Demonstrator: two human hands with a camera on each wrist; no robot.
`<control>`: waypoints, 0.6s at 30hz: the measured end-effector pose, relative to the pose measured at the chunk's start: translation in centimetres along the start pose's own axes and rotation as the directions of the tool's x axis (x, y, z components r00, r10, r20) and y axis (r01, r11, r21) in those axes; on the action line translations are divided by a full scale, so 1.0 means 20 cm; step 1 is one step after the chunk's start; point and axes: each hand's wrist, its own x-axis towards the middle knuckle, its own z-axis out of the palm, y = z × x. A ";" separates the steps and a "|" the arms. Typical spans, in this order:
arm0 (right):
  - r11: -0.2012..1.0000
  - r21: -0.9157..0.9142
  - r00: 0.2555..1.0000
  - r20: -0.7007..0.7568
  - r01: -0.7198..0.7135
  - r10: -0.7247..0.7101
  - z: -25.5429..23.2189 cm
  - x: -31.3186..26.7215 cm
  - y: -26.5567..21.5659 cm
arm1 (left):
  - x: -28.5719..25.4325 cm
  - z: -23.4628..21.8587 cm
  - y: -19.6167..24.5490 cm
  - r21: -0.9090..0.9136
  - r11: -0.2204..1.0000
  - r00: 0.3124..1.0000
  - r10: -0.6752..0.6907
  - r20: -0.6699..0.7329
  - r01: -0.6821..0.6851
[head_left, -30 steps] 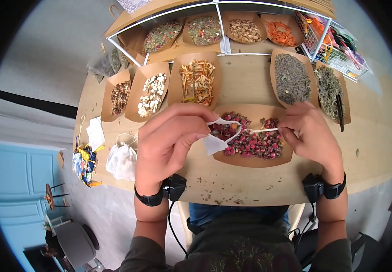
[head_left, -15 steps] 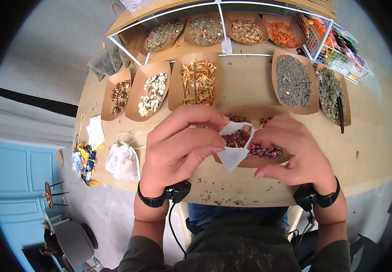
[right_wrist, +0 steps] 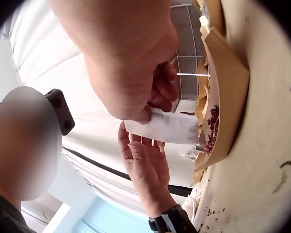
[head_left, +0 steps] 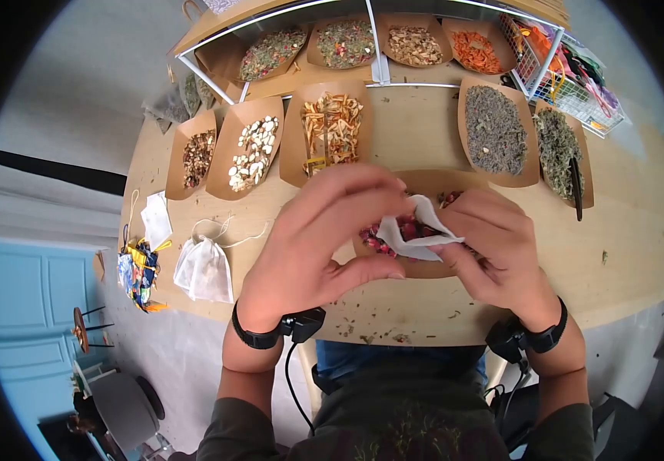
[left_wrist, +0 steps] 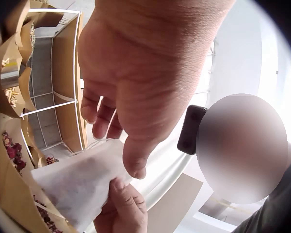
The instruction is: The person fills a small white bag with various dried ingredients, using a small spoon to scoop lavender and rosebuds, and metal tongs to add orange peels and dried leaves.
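Observation:
Over a kraft paper tray of dried rosebuds (head_left: 378,242), a small white drawstring pouch (head_left: 422,244) hangs with its mouth wide and reddish buds visible inside. My right hand (head_left: 497,246) pinches the pouch by its near edge between thumb and fingers; in the right wrist view the pouch (right_wrist: 162,127) slants out from that grip. Fingers of my left hand (head_left: 320,234) are spread at the far side of the pouch, thumb held apart from it. The left wrist view has those fingers partly behind the white cloth (left_wrist: 77,182).
Trays of white slices (head_left: 253,154), dried yellow strips (head_left: 333,127) and grey-green herbs (head_left: 493,131) stand behind. A filled white pouch (head_left: 204,269) lies at left beside patterned cloth (head_left: 138,265). Tongs (head_left: 576,188) rest in the right tray. A wire rack (head_left: 378,46) holds more trays.
A second ago the left hand pinched the pouch while the right hand held its pale cord. Now the right hand pinches the pouch, and the left hand has loosened its grip and spread its fingers.

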 end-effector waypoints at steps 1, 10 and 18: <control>0.999 0.013 0.999 -0.027 0.048 -0.047 -0.01 0.01 0.01 | 0.00 0.00 -0.02 0.005 1.000 1.000 -0.004 0.005 0.004; 0.994 0.105 0.999 0.030 0.030 -0.034 -0.04 -0.01 0.04 | -0.01 -0.02 -0.03 -0.026 1.000 0.999 -0.012 0.048 0.014; 0.967 0.227 0.993 0.063 -0.114 0.102 0.02 0.02 -0.07 | -0.01 0.01 -0.03 -0.089 0.996 0.997 -0.001 0.081 0.009</control>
